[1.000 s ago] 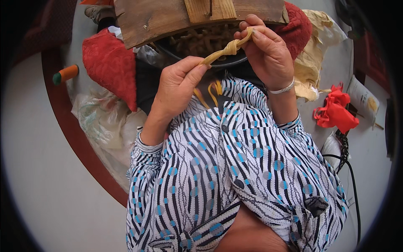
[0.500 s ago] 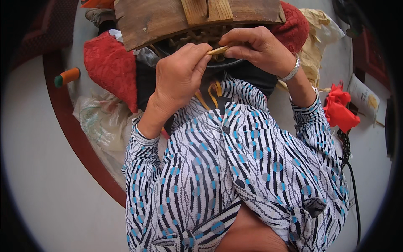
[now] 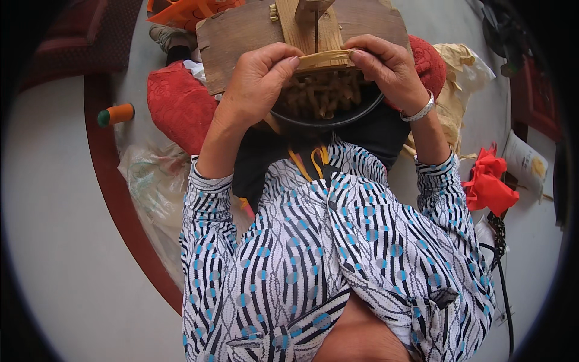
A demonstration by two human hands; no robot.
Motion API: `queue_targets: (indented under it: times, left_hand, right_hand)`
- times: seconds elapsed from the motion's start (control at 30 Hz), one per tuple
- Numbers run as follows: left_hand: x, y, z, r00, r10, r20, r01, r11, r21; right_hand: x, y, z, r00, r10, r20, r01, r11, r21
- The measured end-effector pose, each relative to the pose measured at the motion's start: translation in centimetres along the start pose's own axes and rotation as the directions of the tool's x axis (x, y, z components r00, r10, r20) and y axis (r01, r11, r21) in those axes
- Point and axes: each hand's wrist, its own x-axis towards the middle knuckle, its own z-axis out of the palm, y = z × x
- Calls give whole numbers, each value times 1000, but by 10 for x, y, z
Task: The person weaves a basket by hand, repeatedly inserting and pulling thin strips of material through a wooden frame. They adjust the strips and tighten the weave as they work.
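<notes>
Between my two hands runs a pale yellow, flattened strip, held level; its exact kind does not show. My left hand pinches one end between thumb and fingers. The other end is pinched in my right hand, which has a silver bracelet at the wrist. The strip lies at the near edge of a wooden board, close to a thin dark upright blade-like piece below a wooden post. Under my hands, a black basin contains many short brownish pieces.
Red cloth covers the knees on both sides. On the left are an orange-and-green roll and clear plastic sheeting. Crumpled tan paper, a red bag and a black cable are on the right.
Both hands have moved apart and slightly up, from above the basin to the board's edge, so more of the strip shows. The view has shifted, revealing more of the board, post and basin.
</notes>
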Motion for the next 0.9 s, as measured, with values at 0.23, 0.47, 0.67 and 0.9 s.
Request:
queue_targets:
  times: [0.23,0.47,0.67,0.9]
  left_hand:
    - [30,-10,-9,995,92,-45,-88,992,88]
    - [33,-14,-11,992,102,-73,-96,992,86]
    - [37,-18,-11,992,95,-89,-86,992,94]
    - [41,-22,-5,929,247,-277,25,703,711]
  right_hand:
    - [16,5,-1,996,51,-70,-52,999,-2]
    - [12,-4,4,991,79,-111,-77,997,26]
    - [19,6,4,990,86,-115,-85,996,12]
    - [25,31,5,989,-113,-96,73,937,-343]
